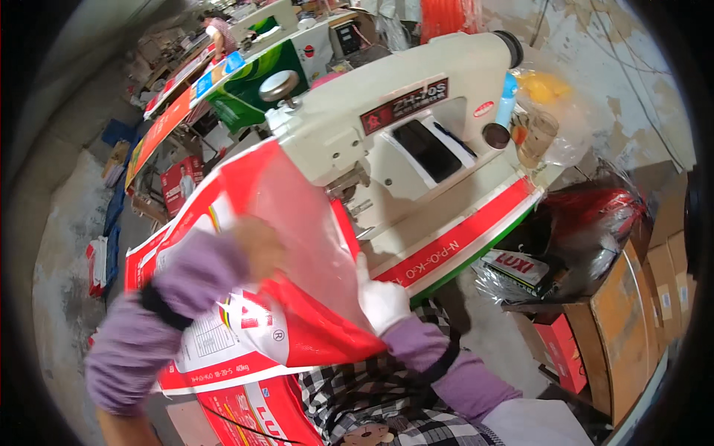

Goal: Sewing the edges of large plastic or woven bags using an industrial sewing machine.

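Note:
A glossy red and white printed plastic sack [320, 312] is spread over my lap and the near side of a cream sewing machine [327, 137]. Its upper edge reaches the machine's needle area. My left hand [256, 249] is over the sack's middle, smeared by motion, so its fingers cannot be made out. In a white glove, my right hand [383, 305] grips the sack's right edge just below the needle area, one digit pointing up along it. A red and green printed strip [461, 238] runs along the front of the machine bed.
A dark-screened phone [428, 149] rests in the machine's arch, beside a brown cup [496, 136]. Cardboard boxes [625, 334] stand at the right. Another red sack [253, 412] hangs below. Farther back, a person [219, 33] is by long tables with printed sheets [167, 130].

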{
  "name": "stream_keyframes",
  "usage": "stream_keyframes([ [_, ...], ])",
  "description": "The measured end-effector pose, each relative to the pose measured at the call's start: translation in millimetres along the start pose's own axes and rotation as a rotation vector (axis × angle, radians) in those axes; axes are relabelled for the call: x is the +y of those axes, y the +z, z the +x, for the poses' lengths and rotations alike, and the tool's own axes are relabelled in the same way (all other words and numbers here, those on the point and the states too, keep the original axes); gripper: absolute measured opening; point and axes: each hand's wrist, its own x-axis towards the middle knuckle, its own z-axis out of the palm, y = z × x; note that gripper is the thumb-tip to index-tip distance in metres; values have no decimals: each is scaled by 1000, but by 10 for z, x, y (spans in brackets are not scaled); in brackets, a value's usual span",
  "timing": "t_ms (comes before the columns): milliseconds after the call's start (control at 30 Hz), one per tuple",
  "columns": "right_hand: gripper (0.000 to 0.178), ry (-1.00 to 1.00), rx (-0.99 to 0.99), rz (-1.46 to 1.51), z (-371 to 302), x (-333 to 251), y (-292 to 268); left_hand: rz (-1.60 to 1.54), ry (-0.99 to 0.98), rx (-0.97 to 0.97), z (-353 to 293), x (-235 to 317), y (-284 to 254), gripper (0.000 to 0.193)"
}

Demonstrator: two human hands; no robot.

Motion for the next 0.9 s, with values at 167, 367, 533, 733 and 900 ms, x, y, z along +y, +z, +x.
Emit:
stream_keyframes([
  [167,81,11,26,-21,938,12,74,110,-357,96,-357,1160,-646,31],
  [367,21,5,56,286,1187,-68,307,-207,-151,388,820,2018,222,38],
  [533,18,-11,137,333,580,292,438,338,-1032,433,-1345,752,-244,111],
  [733,26,-356,430,813,7,230,-164,313,-1382,172,-3957,-129,1412,27],
  [900,29,-381,81,722,-240,200,-417,145,-1417,1024,-4086,192,1110,27],
])
